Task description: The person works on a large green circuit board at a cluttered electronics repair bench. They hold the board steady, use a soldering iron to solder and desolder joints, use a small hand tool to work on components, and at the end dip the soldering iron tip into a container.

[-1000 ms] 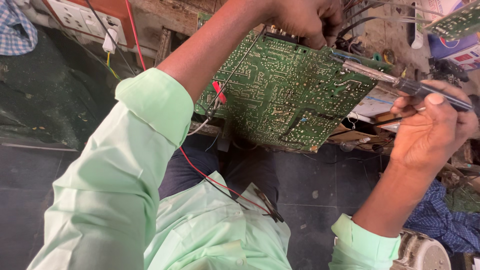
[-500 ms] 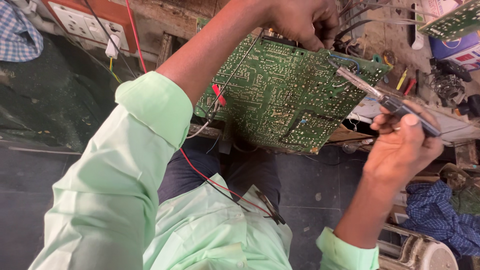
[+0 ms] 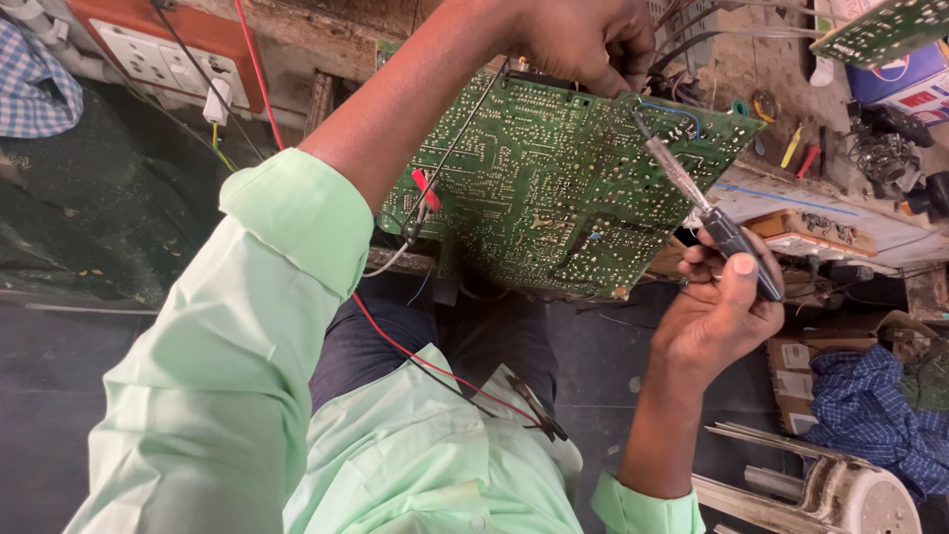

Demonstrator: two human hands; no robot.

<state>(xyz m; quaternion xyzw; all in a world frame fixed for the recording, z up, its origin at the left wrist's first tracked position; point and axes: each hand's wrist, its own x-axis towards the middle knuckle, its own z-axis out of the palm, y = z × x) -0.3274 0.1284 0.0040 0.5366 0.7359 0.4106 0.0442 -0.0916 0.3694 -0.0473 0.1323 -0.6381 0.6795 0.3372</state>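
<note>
Your left hand [image 3: 583, 40] grips the top edge of the green board [image 3: 554, 188], holding it tilted over your lap (solder side facing you); your right hand [image 3: 717, 311] is closed around a soldering iron [image 3: 707, 213], its tip touching the board near the upper right corner, a red wire [image 3: 425, 361] trailing below, workbench [image 3: 840, 213] beyond

1. My right hand [image 3: 717, 302] has drawn in leftward toward the green circuit board [image 3: 554, 188]; a second ago it was out by the right edge of view.
2. The soldering iron [image 3: 707, 218] I grip in it has swung from nearly flat to steeply slanted, handle low.
3. Its tip has travelled along the board's upper right edge and now sits close below my left hand [image 3: 583, 40].
</note>
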